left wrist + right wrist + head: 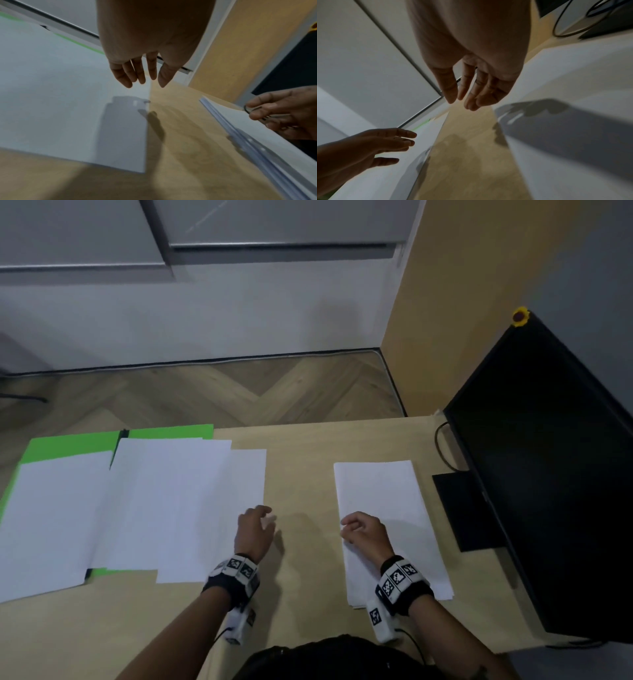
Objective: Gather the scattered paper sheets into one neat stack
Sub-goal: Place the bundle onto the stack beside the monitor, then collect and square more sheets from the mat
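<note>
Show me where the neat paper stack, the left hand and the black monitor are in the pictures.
neat paper stack [378,491]: head view, bare upper part of the top sheet.
left hand [253,530]: head view, back of the hand.
black monitor [548,474]: head view, middle of the dark screen.

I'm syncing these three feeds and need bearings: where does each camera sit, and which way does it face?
Head: above the desk, looking forward and down; both forearms, left hand, right hand.
Left wrist: along the left palm toward the spread sheets; its fingers show.
Right wrist: along the right palm over the stack; its fingers show.
Shared: both wrist views catch the bare desk strip and the opposite hand.
</note>
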Demonstrator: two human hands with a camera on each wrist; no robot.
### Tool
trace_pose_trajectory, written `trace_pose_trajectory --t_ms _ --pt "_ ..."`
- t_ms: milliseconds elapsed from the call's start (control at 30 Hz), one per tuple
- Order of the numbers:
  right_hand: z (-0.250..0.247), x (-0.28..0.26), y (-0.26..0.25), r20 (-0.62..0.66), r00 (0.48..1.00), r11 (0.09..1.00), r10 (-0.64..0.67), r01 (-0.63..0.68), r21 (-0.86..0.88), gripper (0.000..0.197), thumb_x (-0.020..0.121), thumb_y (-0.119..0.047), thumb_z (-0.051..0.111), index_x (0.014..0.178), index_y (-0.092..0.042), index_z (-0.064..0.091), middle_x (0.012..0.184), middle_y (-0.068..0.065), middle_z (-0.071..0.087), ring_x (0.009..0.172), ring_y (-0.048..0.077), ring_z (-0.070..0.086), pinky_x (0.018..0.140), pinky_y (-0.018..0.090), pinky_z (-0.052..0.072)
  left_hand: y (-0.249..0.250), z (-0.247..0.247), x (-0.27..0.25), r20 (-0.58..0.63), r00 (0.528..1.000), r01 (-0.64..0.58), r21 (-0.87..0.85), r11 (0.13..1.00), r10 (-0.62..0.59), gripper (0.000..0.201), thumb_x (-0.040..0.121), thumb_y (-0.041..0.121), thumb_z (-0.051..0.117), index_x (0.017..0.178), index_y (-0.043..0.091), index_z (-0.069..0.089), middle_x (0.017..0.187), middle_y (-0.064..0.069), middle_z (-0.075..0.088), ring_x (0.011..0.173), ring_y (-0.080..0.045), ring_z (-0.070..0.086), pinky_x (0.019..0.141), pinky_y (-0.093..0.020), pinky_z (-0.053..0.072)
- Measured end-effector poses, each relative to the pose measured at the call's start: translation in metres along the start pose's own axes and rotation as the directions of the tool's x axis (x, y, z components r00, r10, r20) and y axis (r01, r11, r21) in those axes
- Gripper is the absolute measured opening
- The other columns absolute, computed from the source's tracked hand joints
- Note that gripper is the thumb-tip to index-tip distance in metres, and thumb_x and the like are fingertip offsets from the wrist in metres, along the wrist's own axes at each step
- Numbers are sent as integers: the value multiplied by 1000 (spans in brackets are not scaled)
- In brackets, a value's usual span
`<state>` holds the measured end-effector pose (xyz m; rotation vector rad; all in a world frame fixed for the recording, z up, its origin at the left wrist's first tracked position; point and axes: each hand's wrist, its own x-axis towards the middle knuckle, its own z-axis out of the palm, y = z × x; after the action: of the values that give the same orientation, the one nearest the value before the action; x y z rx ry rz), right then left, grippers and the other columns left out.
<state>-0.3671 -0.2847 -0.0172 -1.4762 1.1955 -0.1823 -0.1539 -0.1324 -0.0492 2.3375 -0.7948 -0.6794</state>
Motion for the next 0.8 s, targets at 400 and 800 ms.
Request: trace_pose_trajectory --t_ms 400,800 --pt "153 13 -42 380 925 945 -14 136 -298 46 81 -14 76 126 -13 64 132 4 62 117 9 57 94 17 44 -114 -94 9 -125 897 432 36 901 -425 81 82 31 74 147 6 31 150 -20 31 138 -39 29 107 -54 34" --pt "221 3 -48 317 939 762 135 106 -639 67 75 -36 64 141 -29 52 166 -6 6 152 14 0 118 34 21 -122 -108 24 15 897 441 21 897 -441 88 74 30 78 143 8 27 135 -17 39 126 -37 34 96 -47 41"
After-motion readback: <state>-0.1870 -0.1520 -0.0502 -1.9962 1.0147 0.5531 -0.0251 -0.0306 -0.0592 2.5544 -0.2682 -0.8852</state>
